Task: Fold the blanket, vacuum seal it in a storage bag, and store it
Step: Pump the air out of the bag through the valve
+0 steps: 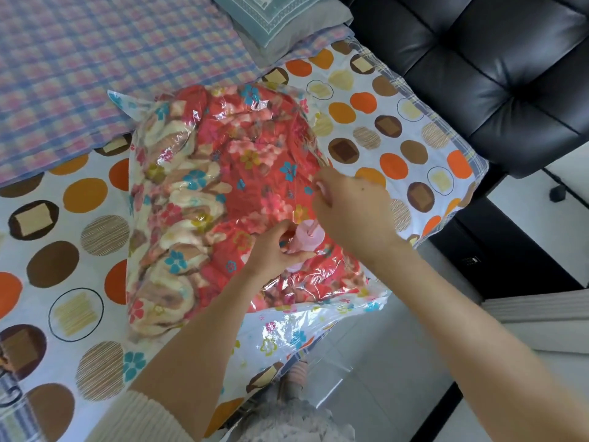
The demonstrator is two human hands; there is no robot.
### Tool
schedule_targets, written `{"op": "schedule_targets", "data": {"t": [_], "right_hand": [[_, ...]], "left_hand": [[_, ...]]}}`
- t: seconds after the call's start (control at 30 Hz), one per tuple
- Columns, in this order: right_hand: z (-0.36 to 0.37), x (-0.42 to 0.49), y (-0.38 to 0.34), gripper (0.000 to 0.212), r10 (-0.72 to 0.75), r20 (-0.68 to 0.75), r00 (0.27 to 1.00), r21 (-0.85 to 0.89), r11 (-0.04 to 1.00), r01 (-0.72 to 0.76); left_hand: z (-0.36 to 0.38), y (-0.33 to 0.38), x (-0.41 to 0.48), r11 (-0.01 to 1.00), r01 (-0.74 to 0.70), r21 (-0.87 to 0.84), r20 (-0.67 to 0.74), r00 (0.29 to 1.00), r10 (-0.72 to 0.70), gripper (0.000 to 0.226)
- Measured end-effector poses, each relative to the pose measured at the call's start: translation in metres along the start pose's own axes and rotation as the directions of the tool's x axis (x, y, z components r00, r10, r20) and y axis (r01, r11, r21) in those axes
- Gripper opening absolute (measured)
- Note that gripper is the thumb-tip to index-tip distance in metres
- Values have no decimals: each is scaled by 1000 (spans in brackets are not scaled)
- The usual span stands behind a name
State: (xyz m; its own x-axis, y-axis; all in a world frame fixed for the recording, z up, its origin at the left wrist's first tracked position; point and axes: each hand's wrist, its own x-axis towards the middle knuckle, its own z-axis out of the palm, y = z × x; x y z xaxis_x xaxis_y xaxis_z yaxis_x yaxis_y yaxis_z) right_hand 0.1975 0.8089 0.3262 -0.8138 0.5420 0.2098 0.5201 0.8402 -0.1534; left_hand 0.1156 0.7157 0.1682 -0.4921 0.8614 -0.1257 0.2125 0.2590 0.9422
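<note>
Dotted bedsheet holds the clear storage bag with the red floral blanket inside, left hand gripping the pink pump base to steady it on the bag, right hand curled round its plunger handle, likely to draw air out

I count one clear storage bag with one flowered blanket inside, and one pink pump. Two hands of mine show: left hand, right hand. One bed carries two pillows, a teal pillow and a grey pillow. One black padded seat.
</note>
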Motion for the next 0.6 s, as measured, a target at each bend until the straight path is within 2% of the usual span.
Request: {"op": "schedule_targets", "data": {"t": [0.07, 0.1, 0.17, 0.23, 0.27, 0.33, 0.37, 0.43, 0.5, 0.6], "right_hand": [[-23, 4, -2, 25, 90, -261, 961, 113, 992, -62], [-17, -1, -2, 23, 163, -293, 942, 193, 975, -108], [20, -26, -6, 22, 168, -152, 974, 258, 958, -125], [55, -38, -5, 22, 118, -40, 992, 137, 984, -111], [55, -35, 0, 20, 102, -49, 994, 76, 992, -98], [33, -20, 1, 9, -6, -98, 995, 82, 997, 14], [13, -9, 2, 8, -28, -176, 984, 76, 996, 42], [-19, 4, -2, 17, 24, -306, 952, 86, 996, 3], [-5, -6, 0, 24, 138, -266, 954, 170, 981, -94], [50, -31, -10, 16, 118, -6, 993, 88, 989, -117]], "left_hand": [[0, -1, 3, 1000, -17, 14, 4, 1000, 17, 39], [0, -3, 3, 1000, -21, 20, -2, 1000, 21, 39], [3, -8, 1, 999, -24, 22, -13, 1000, 24, 38], [6, -12, -2, 999, -34, 18, -21, 999, 34, 37], [7, -12, -3, 999, -33, 10, -28, 999, 34, 37], [4, -10, -1, 999, -28, -18, -39, 999, 27, 38], [3, -11, 2, 999, -31, -17, -35, 999, 30, 39], [2, -12, 5, 999, -43, -5, -33, 999, 43, 40], [4, -13, 5, 999, -47, -13, -48, 998, 46, 41], [9, -18, 2, 999, -43, -29, -21, 999, 42, 39]]}}
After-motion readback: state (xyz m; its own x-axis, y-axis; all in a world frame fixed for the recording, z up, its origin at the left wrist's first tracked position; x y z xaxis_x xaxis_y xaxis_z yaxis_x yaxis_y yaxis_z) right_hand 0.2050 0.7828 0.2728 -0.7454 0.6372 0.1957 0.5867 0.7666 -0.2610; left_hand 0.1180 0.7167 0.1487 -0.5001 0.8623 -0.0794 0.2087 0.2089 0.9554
